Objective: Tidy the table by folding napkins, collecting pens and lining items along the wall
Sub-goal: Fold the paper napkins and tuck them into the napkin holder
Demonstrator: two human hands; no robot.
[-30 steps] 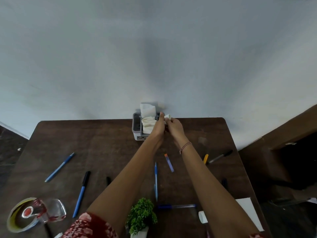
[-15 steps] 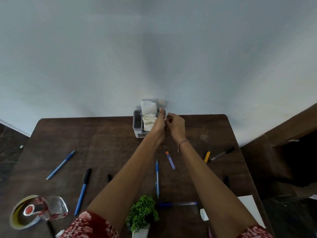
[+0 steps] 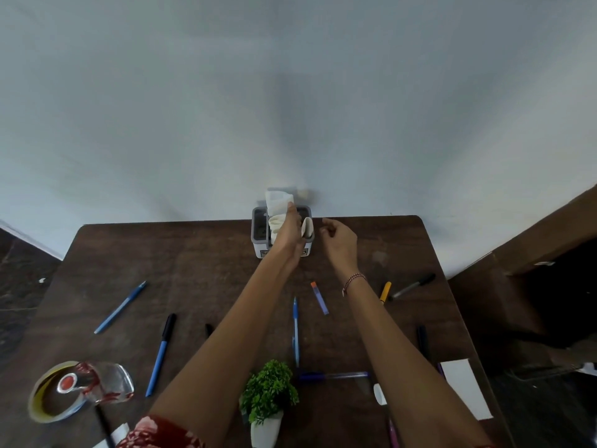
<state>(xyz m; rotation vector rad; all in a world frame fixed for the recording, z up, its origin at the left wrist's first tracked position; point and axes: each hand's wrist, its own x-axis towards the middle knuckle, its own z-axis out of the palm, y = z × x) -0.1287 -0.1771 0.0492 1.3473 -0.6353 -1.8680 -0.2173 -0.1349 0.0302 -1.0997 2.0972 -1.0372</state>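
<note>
Left grip (image 3: 290, 232) reaches over the holder (image 3: 258, 236), fingers straight and laid against the napkins (image 3: 277, 224) standing in it, closing round none of them that shows; right grip (image 3: 339, 244) hangs just right of the holder, apart from it, fingers loosely curled with nothing in them; a bracelet (image 3: 353, 281) circles that wrist. Grey holder stands at the far edge of the tabletop (image 3: 193, 260), against the wall (image 3: 290, 92); one white napkin rises above the holder's rim, a cream one sits folded below it, another stands at the holder's right end. Pens lie loose, all nearer the person than the holder: blue pen (image 3: 121, 307) and black-capped pen (image 3: 160, 354) well to its left; orange-tipped pen (image 3: 319, 298) and slim pen (image 3: 295, 331) straight in front of it; yellow pen (image 3: 385, 291) just beside a black marker (image 3: 412, 286), off to its right. Plant (image 3: 268, 389) in a white pot stands well in front of the holder; tape roll (image 3: 48, 399) lies far to its front-left; white paper (image 3: 466, 389) far to its front-right.
</note>
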